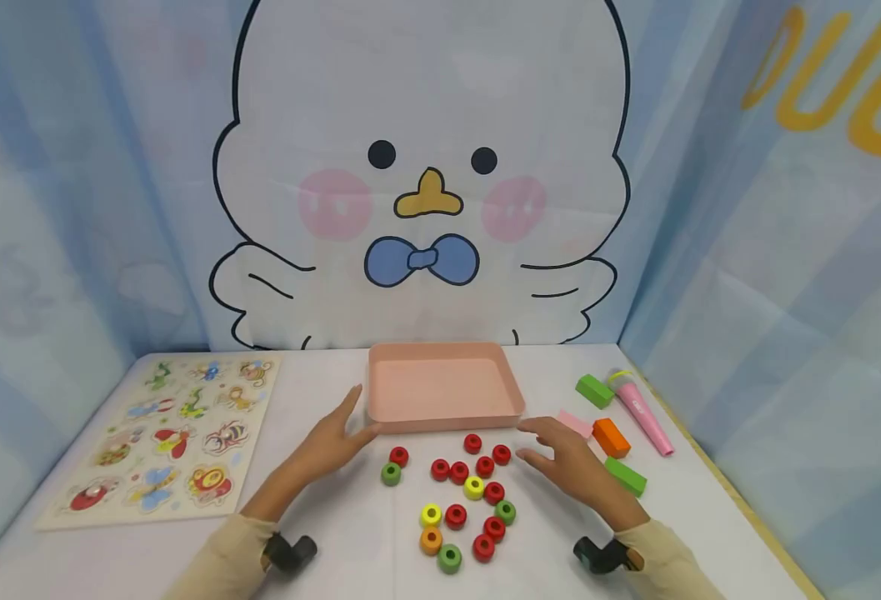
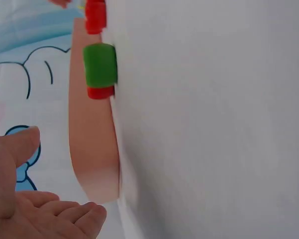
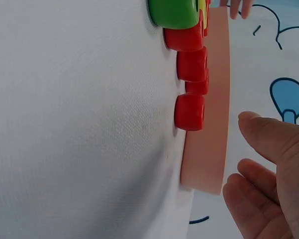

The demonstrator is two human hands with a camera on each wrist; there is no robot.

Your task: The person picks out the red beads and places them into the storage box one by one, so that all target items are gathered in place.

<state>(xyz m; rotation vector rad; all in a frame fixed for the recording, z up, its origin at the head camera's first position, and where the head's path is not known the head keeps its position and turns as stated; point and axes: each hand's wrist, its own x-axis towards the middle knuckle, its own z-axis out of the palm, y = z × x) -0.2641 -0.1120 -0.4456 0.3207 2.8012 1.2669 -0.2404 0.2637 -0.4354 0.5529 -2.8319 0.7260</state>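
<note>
A pink tray (image 1: 446,427) stands at the back middle of the white table. My left hand (image 1: 332,443) is held at its front left corner, thumb and fingers spread, holding nothing. On the other side my right hand (image 1: 569,460) reaches toward the front right corner, also holding nothing. Between the hands lie several ring-shaped beads: red beads (image 1: 456,517), green beads (image 1: 450,558), yellow beads (image 1: 431,515) and an orange bead (image 1: 431,541). In the right wrist view a red bead (image 3: 190,112) sits in front of the tray (image 3: 205,164), with my thumb and fingers apart beside it.
A wooden insect puzzle board (image 1: 185,433) lies at the left. Toward the right edge are a pink toy microphone (image 1: 646,417), green blocks (image 1: 595,391), an orange block (image 1: 611,438) and a pink block (image 1: 574,423). Printed curtains (image 1: 425,317) hang behind and beside the table.
</note>
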